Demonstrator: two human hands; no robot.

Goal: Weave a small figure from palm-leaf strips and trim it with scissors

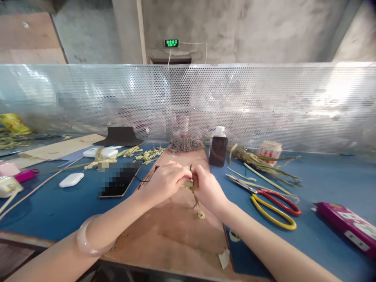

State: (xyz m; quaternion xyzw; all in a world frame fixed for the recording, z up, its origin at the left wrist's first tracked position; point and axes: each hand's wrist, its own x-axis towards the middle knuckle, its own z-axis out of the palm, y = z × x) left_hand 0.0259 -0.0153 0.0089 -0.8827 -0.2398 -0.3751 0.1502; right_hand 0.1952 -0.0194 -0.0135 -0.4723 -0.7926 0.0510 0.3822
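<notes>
Green strip-work (196,201), pinched in the two-handed fingertip grip of left hand (170,179) and right hand (208,188) above brown board (176,239), presumably for fine control; scissors (255,191) on blue counter (326,176), handles nearer the person, apparently for easy reach.

The place seems a craft workshop: on the blue bench (331,176) lie scissors (255,191), a board (167,235) and dry plant strips (252,159). On the far side stand a perforated metal screen (249,94) and a bare concrete wall (264,31) with a lit exit sign (172,43).
</notes>
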